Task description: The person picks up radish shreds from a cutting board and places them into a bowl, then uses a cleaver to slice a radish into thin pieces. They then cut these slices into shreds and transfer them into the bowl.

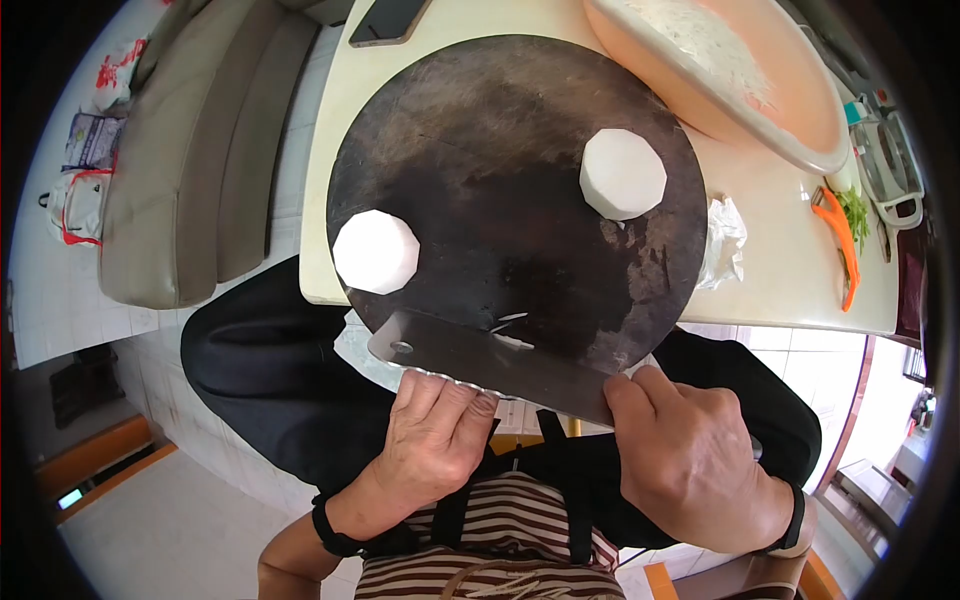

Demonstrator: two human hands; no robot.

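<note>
My right hand is wrapped round the handle end of a broad cleaver, which lies across the near edge of a round dark chopping board. My left hand has its fingers bent and pressed together at the cleaver's near edge, towards the holed end; its thumb is mostly hidden. That edge looks wavy and shiny. Beyond the blade, a few thin white slivers lie on the board. Two thick white pieces, looking like peeled radish, sit on it: one white piece at left, another white piece at right.
A peach-coloured basin holding white shreds stands at the back right. On the table are a phone, a crumpled white wrapper, an orange peeler and green leaves. A sofa is at left.
</note>
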